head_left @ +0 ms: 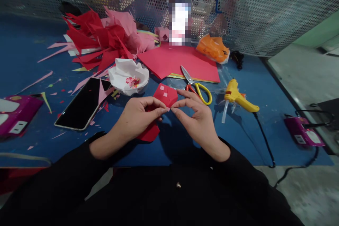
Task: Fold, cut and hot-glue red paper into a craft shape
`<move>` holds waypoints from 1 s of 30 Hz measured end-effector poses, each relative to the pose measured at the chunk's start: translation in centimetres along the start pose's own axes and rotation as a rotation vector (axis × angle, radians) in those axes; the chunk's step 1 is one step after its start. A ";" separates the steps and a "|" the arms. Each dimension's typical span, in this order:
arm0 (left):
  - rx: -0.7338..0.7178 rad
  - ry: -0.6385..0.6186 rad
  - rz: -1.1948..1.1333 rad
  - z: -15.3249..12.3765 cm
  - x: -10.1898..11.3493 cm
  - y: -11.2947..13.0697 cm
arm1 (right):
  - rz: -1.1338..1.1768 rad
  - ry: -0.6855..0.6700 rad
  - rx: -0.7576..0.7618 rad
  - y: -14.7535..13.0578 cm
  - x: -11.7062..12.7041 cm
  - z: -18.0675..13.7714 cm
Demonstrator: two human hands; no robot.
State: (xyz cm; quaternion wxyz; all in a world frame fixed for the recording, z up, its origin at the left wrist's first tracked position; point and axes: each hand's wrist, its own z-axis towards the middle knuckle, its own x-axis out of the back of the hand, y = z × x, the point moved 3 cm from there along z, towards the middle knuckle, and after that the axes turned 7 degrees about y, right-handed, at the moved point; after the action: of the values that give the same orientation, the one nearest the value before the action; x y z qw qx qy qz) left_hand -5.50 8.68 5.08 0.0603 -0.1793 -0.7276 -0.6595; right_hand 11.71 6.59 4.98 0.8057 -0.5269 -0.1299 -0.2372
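My left hand and my right hand meet in front of me, each with thumb and forefinger closed in a pinch. A tiny piece of pink paper shows between their fingertips. Just beyond it is a red paper shape bearing two small pink squares; my fingers cover its lower edge. More red paper shows below my left hand, mostly hidden by it. Past my right hand lie open scissors with yellow and red handles.
A white paper-lined bowl holds small paper bits. Beside it lies a black phone. Red sheets, crumpled paper scraps and an orange packet lie farther back. At right are a yellow glue gun and a purple power socket.
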 end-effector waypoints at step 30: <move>-0.057 -0.015 0.092 -0.2 -0.2 -0.1 | 0.351 -0.052 -0.389 1.5 -0.1 0.6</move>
State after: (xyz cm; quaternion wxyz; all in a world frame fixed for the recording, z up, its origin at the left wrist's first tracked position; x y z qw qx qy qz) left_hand -5.34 8.45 4.93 0.0801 -0.2192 -0.6998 -0.6752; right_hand 12.43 7.61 4.01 0.7145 -0.6923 -0.0092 -0.1007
